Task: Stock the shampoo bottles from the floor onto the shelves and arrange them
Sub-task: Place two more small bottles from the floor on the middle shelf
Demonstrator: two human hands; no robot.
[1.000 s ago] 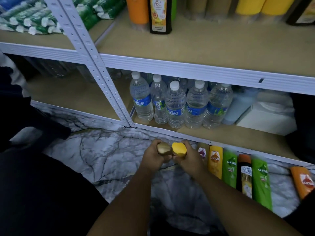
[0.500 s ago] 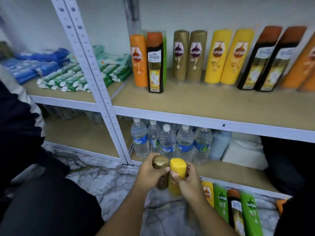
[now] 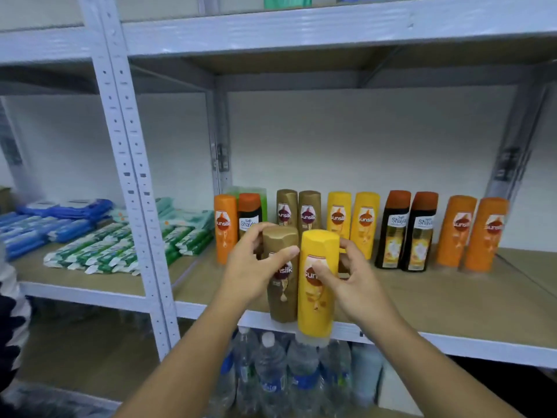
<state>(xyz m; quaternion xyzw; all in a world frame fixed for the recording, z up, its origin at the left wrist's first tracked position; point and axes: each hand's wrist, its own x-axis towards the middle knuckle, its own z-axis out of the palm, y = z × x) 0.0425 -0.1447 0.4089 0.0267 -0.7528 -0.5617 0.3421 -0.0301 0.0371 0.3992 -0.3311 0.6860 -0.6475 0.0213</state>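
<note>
My left hand (image 3: 251, 267) grips a gold-brown shampoo bottle (image 3: 281, 297), and my right hand (image 3: 355, 282) grips a yellow shampoo bottle (image 3: 316, 309). Both bottles are upright, side by side, held at the front edge of the middle shelf (image 3: 437, 300). Along the shelf's back stands a row of shampoo bottles: an orange one (image 3: 225, 229) and a black one (image 3: 250, 215) at the left, two gold-brown (image 3: 298, 211), two yellow (image 3: 352, 218), two black (image 3: 407, 232), two orange (image 3: 471, 233).
A white perforated upright post (image 3: 132, 188) splits the shelving left of my hands. Blue and green packets (image 3: 99, 236) lie on the left bay. Water bottles (image 3: 277, 375) stand on the shelf below. A dark sleeve shows at the left edge.
Both hands rose from the floor with the gold-brown and yellow bottles, up to the middle shelf's front edge. The view tilted up from the floor bottles to the shelf.
</note>
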